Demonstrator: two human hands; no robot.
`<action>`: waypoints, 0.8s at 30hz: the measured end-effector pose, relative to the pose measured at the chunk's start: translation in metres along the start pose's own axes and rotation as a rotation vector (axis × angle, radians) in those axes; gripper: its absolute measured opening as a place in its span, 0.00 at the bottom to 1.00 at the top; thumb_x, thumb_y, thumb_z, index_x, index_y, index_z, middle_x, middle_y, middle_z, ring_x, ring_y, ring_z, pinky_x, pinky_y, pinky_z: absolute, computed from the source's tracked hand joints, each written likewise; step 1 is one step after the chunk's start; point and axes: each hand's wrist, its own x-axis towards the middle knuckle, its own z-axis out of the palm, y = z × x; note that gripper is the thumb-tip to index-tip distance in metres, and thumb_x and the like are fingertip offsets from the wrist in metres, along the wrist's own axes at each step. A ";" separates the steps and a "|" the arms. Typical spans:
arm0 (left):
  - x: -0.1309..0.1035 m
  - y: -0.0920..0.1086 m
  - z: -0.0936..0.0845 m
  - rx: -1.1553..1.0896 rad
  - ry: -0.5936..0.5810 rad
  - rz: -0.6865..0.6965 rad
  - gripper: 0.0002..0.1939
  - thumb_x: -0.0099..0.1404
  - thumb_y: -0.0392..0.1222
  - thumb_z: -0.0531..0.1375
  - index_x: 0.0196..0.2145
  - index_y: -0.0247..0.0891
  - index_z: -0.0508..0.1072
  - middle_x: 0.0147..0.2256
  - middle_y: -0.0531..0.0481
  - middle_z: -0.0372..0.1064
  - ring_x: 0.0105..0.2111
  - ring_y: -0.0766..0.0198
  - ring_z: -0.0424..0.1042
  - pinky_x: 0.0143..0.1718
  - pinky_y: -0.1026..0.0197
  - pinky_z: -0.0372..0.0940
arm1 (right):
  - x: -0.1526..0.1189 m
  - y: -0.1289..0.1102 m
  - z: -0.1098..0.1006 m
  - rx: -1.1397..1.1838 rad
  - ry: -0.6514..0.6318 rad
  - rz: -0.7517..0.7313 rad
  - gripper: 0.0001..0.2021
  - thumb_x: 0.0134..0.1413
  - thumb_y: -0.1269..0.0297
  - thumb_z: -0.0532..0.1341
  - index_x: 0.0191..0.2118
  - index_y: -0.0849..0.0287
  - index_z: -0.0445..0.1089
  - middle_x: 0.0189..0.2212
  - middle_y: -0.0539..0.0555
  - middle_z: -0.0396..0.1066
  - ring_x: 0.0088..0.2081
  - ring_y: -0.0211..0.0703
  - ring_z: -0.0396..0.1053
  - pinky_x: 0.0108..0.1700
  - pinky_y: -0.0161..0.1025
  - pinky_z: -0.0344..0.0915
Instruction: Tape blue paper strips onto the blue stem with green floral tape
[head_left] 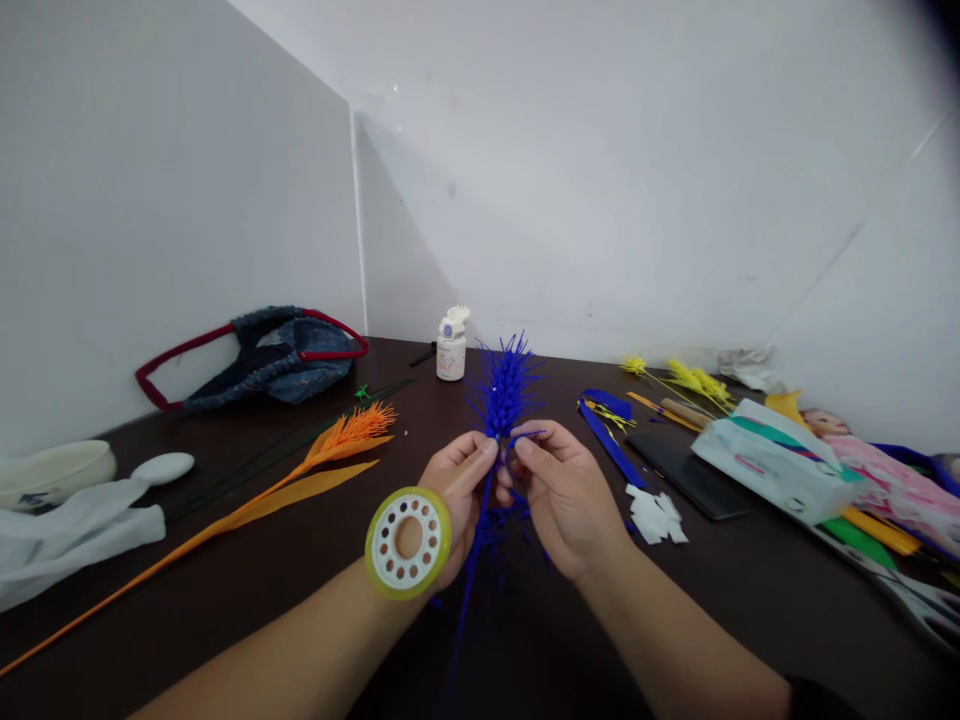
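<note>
A blue wheat-like flower head (505, 385) stands upright at the centre, its thin blue stem running down towards the near edge. My left hand (465, 485) pinches the stem just below the head. A roll of yellowish tape (409, 542) on a white core rests against my left wrist. My right hand (562, 490) is closed beside it, thumb and forefinger pinching a thin blue strip (531, 434) at the base of the head. More blue pieces (491, 530) lie on the dark table below and between my hands, partly hidden by them.
An orange wheat stalk (300, 468), a denim bag (289, 355) and a bowl (60, 472) lie left. A white bottle (451, 345) stands behind. Rightward are blue strips (611, 440), white scraps (656, 515), a dark phone-like slab (686, 475), yellow stalks (697, 382), a tissue pack (776, 460) and a doll (885, 480).
</note>
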 end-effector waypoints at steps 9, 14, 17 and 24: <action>-0.002 0.000 0.000 -0.006 -0.007 -0.023 0.13 0.53 0.44 0.62 0.22 0.35 0.64 0.20 0.56 0.61 0.19 0.72 0.60 0.22 0.67 0.55 | -0.001 0.007 0.006 0.026 0.086 -0.003 0.05 0.43 0.69 0.65 0.29 0.57 0.69 0.19 0.44 0.64 0.20 0.32 0.61 0.19 0.30 0.58; -0.002 0.001 0.001 -0.023 -0.017 -0.029 0.13 0.52 0.44 0.63 0.22 0.35 0.64 0.19 0.56 0.60 0.19 0.72 0.59 0.22 0.67 0.55 | 0.000 0.008 0.006 -0.021 0.107 -0.031 0.05 0.45 0.69 0.65 0.30 0.56 0.68 0.18 0.44 0.64 0.18 0.32 0.61 0.17 0.29 0.57; -0.002 0.001 0.001 -0.041 -0.014 -0.040 0.12 0.51 0.44 0.63 0.22 0.35 0.64 0.19 0.56 0.60 0.19 0.72 0.59 0.22 0.67 0.54 | -0.001 0.009 0.006 -0.053 0.117 -0.049 0.05 0.45 0.68 0.64 0.30 0.56 0.67 0.18 0.44 0.64 0.17 0.32 0.60 0.16 0.29 0.58; -0.004 0.003 0.003 -0.046 -0.025 -0.041 0.12 0.52 0.44 0.63 0.22 0.36 0.63 0.19 0.55 0.61 0.19 0.71 0.60 0.22 0.67 0.55 | -0.002 0.012 0.009 -0.078 0.127 -0.086 0.05 0.46 0.68 0.64 0.30 0.56 0.67 0.17 0.42 0.60 0.17 0.31 0.59 0.15 0.28 0.56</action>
